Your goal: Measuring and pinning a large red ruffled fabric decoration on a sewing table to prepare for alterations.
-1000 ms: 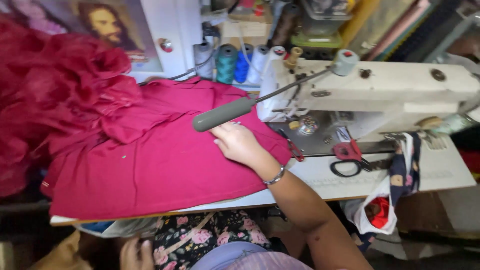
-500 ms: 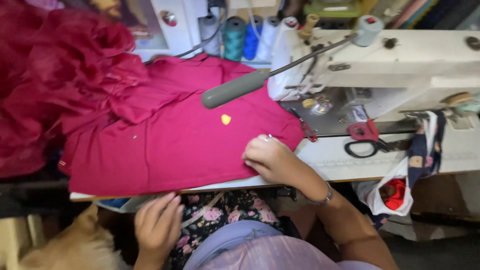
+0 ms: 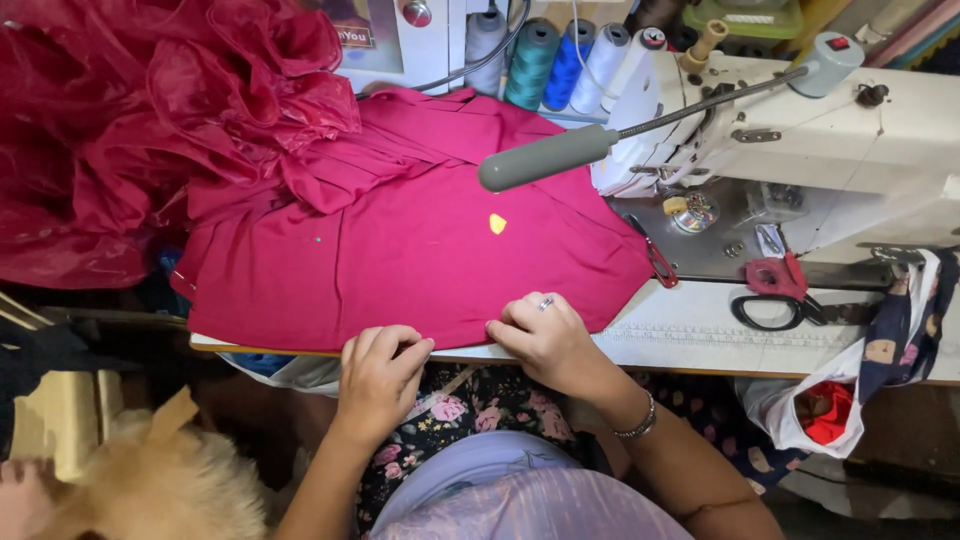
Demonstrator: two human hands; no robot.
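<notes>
A magenta fabric piece [image 3: 390, 250] lies spread flat on the sewing table [image 3: 700, 335], with a small yellow chalk piece [image 3: 497, 223] on it. My left hand [image 3: 378, 372] pinches the fabric's near edge at the table's front. My right hand [image 3: 545, 335], wearing a ring and a bracelet, presses on the same near edge, a little to the right. Both hands are close together, fingers curled onto the cloth.
A white sewing machine [image 3: 800, 140] with a grey lamp arm [image 3: 545, 158] stands at right. Thread cones [image 3: 560, 60] line the back. Red-handled scissors [image 3: 775, 290] lie near the machine. Crimson ruffled cloth [image 3: 130, 120] is heaped at left. A bag [image 3: 820, 410] hangs off the table's edge.
My right hand slid from the middle of the fabric back to its near edge. My left hand rose from my lap to grip that edge. The view shifted downward.
</notes>
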